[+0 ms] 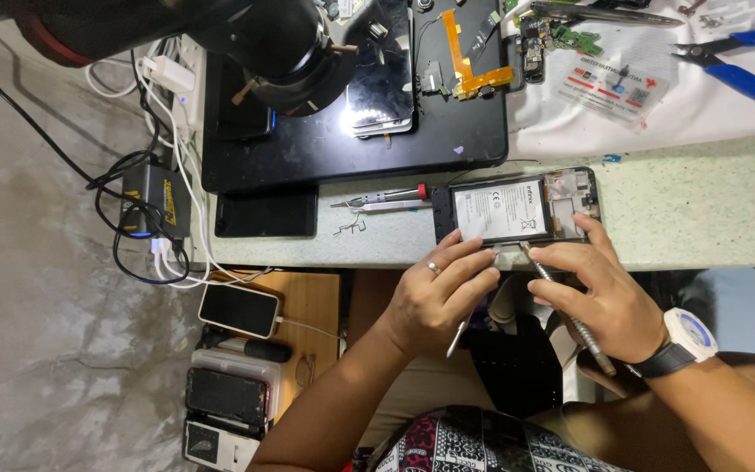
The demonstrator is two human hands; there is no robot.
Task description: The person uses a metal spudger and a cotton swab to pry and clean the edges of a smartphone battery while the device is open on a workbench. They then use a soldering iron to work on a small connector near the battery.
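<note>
At centre frame, on the pale counter edge (675, 218), we logged an opened phone (517, 206), back cover off, white battery (500, 210) exposed. Left hand (434, 293): fingers curled, fingertips pressing the phone's lower edge, a thin metal tool, possibly tweezers (458, 336), tucked under the palm. Right hand (600, 293): closed around a metal screwdriver (565, 306), its tip touching the phone's lower edge. Upper centre: black mat (474, 131) with an orange flex cable (465, 65). Upper right: blue-handled pliers (744, 61). Lower left: white phone (239, 310) on charge.
</note>
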